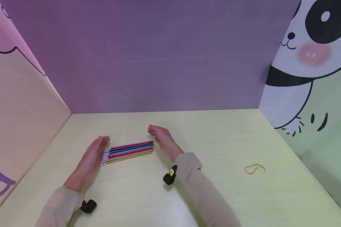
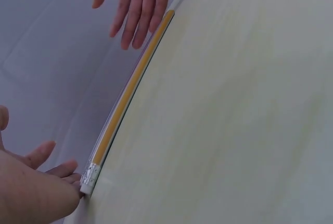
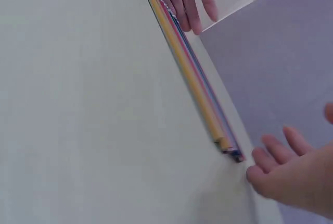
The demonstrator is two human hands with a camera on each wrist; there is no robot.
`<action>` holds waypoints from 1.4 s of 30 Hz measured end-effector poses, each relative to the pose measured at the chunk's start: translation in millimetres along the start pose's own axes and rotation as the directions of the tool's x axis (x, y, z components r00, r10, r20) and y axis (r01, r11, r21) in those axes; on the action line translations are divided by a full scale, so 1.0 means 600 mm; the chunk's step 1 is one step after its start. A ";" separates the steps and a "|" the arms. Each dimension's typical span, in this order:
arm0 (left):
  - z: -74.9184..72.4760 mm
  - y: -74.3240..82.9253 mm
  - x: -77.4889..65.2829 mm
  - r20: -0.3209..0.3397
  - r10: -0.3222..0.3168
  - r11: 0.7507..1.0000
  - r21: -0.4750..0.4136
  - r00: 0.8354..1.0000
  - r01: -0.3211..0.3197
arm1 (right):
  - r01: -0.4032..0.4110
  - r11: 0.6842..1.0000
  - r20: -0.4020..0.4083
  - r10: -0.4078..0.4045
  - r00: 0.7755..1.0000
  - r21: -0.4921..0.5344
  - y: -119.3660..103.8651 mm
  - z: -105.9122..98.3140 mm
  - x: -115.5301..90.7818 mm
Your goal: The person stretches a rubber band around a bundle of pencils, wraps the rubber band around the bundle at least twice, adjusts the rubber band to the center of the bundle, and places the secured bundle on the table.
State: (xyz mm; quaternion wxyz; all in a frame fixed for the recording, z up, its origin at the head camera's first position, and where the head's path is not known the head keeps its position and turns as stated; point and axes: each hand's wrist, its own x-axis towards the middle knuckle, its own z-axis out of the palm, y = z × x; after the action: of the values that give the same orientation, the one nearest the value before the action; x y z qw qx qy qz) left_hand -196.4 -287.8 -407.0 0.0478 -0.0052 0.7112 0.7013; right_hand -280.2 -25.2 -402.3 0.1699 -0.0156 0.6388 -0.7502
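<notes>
Several pencils (image 1: pixel 129 152) lie side by side on the table in a flat row, pink, dark blue and yellow ones among them. Their white erasers are at the left end. My left hand (image 1: pixel 90 159) stands on edge right at those erasers, fingers extended. At the other end my right hand (image 1: pixel 166 142) is held with fingers straight, a small gap from the pencil tips in the right wrist view. The left wrist view shows a yellow pencil (image 2: pixel 130 89) nearest, largely hiding the others. Neither hand grips anything.
A yellow rubber band (image 1: pixel 254 168) lies loose on the table (image 1: pixel 216 135) to the right. Behind the table rises a purple panel (image 1: pixel 164 63). Side panels with cartoon drawings stand at left and right. Each wrist wears a small black camera.
</notes>
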 end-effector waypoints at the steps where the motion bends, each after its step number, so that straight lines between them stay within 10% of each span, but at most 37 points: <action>1: 0.002 0.000 0.001 -0.005 0.003 1.000 -0.011 1.000 -0.003 | 0.005 0.999 -0.007 -0.004 1.000 0.051 0.003 0.001 -0.001; 15: 0.000 -0.004 0.003 -0.021 -0.001 0.992 -0.124 1.000 -0.001 | 0.087 0.972 0.013 -0.092 0.996 0.218 0.050 0.029 -0.044; 22: -0.004 -0.005 0.004 -0.016 0.037 0.991 -0.127 0.999 -0.039 | 0.164 0.951 -0.117 -0.137 0.984 0.264 0.052 0.037 -0.057; 42: 0.002 -0.010 -0.004 -0.033 0.043 0.999 -0.002 0.999 -0.043 | 0.145 0.987 -0.118 -0.136 0.984 0.072 0.050 0.039 -0.055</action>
State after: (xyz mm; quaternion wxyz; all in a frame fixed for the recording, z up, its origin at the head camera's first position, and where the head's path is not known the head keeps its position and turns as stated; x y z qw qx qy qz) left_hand -193.6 -286.9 -412.8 0.0212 -0.0016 0.7109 0.7030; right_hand -236.5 -42.4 -420.3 0.0806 -0.0115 0.6140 -0.7851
